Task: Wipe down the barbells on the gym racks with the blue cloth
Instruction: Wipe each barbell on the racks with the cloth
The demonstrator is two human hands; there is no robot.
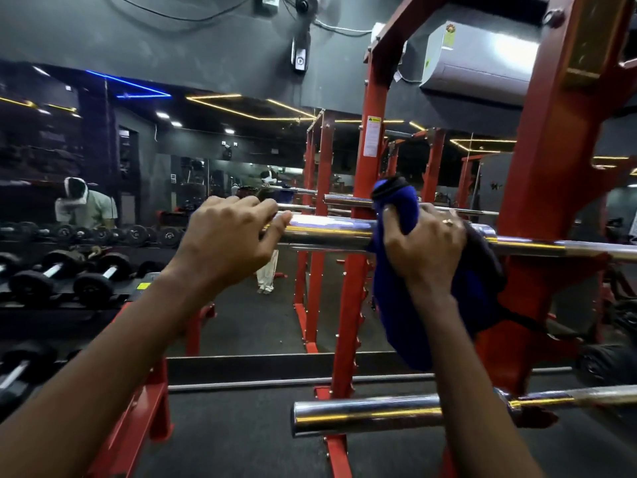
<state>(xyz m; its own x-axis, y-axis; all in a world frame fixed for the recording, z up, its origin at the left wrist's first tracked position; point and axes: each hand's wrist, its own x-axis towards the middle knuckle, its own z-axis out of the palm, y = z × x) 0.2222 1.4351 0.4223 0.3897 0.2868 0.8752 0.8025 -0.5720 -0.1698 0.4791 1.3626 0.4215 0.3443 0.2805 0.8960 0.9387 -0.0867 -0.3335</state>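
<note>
A chrome barbell (331,232) lies across the red rack (537,188) at chest height. My left hand (227,232) is curled over the end of its thick sleeve. My right hand (424,246) grips the blue cloth (400,305), which is wrapped round the sleeve near the collar and hangs down below the bar. A second chrome barbell (365,414) rests lower on the same rack, its sleeve end pointing left.
A dumbbell rack (62,281) with several black dumbbells stands at the left. A wall mirror ahead reflects the room, a person and more red rack posts (370,188). An air conditioner (482,60) hangs at the upper right. Dark floor lies below.
</note>
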